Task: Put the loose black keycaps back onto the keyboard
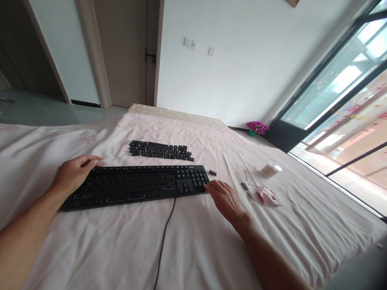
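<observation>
A black keyboard [136, 185] lies on a pale pink flowered sheet [196, 241], most of its main key area bare of caps. My left hand [74, 173] grips its left end, fingers curled over the top edge. My right hand [223, 197] holds its right end by the number pad, fingers bent against the edge. A cluster of removed black keycaps [160, 150] sits just behind the keyboard. One loose keycap [213, 172] lies off the right corner. The cable [165, 237] runs toward me.
To the right lie a thin tool [245, 187], a crumpled pink cloth [267, 196] and a round white container of swabs [270, 169]. A potted purple flower [256, 128] stands by the wall. Large windows [347, 100] run along the right; a door [121, 52] is at the back.
</observation>
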{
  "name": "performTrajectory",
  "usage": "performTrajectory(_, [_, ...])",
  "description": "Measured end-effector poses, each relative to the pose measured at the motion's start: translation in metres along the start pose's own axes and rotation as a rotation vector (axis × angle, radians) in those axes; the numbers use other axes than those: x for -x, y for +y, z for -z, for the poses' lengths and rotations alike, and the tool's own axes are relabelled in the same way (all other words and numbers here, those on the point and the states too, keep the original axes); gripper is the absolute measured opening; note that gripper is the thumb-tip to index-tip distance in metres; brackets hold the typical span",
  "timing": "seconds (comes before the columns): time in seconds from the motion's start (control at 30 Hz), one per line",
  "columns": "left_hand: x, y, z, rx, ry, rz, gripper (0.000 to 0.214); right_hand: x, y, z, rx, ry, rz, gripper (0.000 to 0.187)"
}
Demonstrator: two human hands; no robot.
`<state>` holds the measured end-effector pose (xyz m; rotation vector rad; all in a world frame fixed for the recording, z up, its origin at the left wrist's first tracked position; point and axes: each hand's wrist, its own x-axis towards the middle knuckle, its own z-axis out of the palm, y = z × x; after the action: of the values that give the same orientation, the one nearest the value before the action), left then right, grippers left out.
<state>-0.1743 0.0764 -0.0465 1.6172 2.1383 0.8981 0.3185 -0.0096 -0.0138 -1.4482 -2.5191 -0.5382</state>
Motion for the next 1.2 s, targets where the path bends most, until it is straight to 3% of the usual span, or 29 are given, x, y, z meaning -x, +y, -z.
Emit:
performTrajectory(0.43, [-0.001,-0.004,-0.002,0.025,0.011,-0.009,0.038,0.002,0.007,-0.006,-0.027,0.033,0.079,0.025])
performTrajectory(0.77, [-0.001,-0.004,-0.002,0.018,0.008,-0.015,0.04,0.003,-0.011,0.003,0.047,-0.046,-0.035,0.024])
performTrajectory(1.2, [0.0,-0.001,-0.001,0.025,0.004,-0.011,0.04,0.01,-0.023,0.008,-0.126,-0.073,-0.186,0.053])
